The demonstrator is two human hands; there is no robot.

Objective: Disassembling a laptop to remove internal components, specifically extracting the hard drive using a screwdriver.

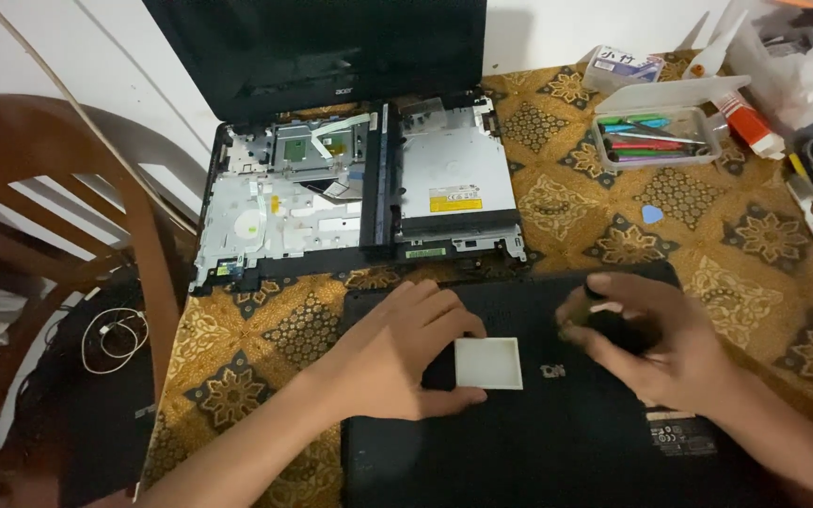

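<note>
Left hand point(397, 362) pinches small white square tray point(488, 363) at its left edge, tray sitting on black laptop bottom cover point(538, 442). Right hand point(646, 343) curled around something small and dark, blurred, can't tell what. Cover lies on patterned cloth surface point(755, 235). Opened laptop chassis point(359, 193) just behind, internals exposed. Clear box of tools point(656, 136) far right.
</note>
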